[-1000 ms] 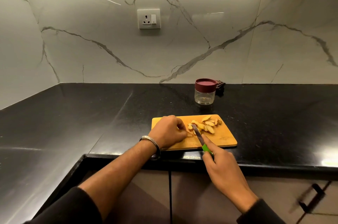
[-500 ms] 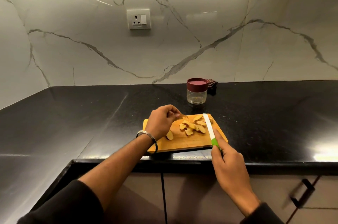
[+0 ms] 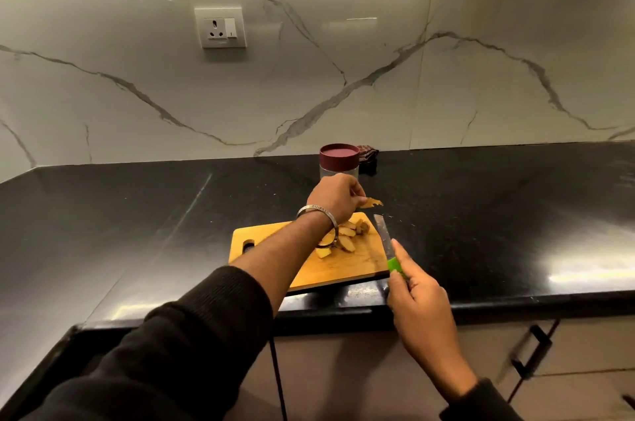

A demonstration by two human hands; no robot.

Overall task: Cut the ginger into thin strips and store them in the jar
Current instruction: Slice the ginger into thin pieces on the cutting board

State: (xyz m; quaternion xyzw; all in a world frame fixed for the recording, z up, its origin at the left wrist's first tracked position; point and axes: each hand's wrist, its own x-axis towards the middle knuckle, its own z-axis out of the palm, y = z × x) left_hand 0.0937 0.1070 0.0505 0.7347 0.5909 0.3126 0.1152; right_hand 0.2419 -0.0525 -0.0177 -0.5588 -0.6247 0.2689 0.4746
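Several ginger slices lie on the wooden cutting board at the counter's front edge. My left hand is lifted beyond the board's far edge and pinches one thin ginger piece, just in front of the jar. The glass jar has a maroon lid on it; its lower part is hidden behind my left hand. My right hand grips the green handle of a knife, whose blade lies along the board's right edge, pointing away from me.
The black counter runs along a marble wall with a power socket. A small dark object sits behind the jar. Cabinet fronts with a black handle are below the counter edge.
My left hand has lifted off the board with a ginger piece and moved toward the jar. The knife has swung from the slices to the board's right edge.
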